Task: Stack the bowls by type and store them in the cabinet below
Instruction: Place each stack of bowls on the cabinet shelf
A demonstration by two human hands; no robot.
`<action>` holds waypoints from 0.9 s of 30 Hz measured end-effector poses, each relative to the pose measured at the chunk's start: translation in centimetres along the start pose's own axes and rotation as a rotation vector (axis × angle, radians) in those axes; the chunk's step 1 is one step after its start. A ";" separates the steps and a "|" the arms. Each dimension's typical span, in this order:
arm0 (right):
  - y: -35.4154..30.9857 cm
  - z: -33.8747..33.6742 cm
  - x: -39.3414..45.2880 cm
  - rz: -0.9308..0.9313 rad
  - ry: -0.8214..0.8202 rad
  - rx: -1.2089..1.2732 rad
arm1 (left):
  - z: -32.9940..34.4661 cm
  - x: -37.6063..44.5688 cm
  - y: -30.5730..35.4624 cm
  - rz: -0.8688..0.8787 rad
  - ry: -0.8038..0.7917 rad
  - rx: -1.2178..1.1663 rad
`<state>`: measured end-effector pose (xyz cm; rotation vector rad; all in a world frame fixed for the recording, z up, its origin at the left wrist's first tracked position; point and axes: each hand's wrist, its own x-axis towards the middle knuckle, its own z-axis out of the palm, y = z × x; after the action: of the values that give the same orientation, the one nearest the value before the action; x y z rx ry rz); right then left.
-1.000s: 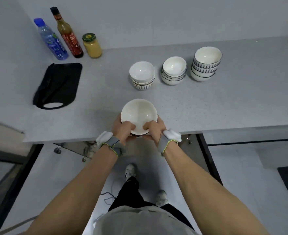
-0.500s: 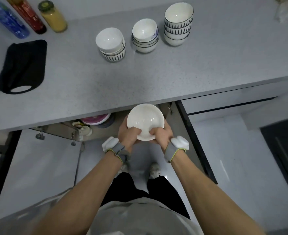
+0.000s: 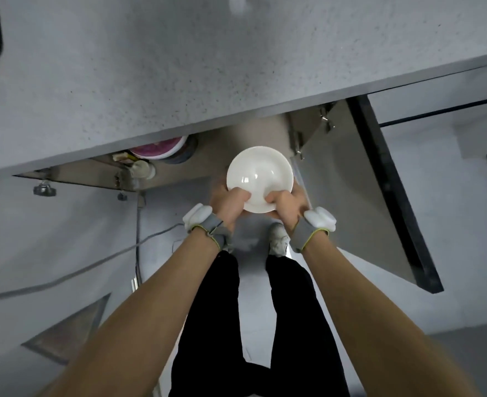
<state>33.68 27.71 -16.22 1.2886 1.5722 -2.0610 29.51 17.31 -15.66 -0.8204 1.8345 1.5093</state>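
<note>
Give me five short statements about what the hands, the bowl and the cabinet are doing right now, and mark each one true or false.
1. Both hands hold the white bowl. True: the left hand and the right hand grip its near rim, thumbs inside.
2. The bowl rests on the countertop. False: it is held below the countertop edge, in front of the open cabinet.
3. The cabinet door on the right is open. True.
4. The white bowl is full of food. False: its inside shows bare and glossy.
5. A pink-patterned dish sits inside the cabinet, left of the bowl. True; it is partly hidden by the countertop.
</note>
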 end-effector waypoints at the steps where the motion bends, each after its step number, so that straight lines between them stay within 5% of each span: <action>1: 1.0 0.3 1.2 0.010 0.015 0.000 | 0.0 1.4 -0.6 -0.019 0.000 0.014; 16: 13.5 2.4 26.1 -0.027 0.080 -0.023 | 4.5 27.7 -11.3 0.062 -0.135 -0.064; 27: 16.4 3.5 41.8 -0.068 0.006 -0.191 | 7.9 42.2 -13.4 0.092 -0.169 -0.001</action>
<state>18.40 30.98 -58.46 1.1897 1.7894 -1.8916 14.58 19.69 -58.00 -0.5964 1.7672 1.5865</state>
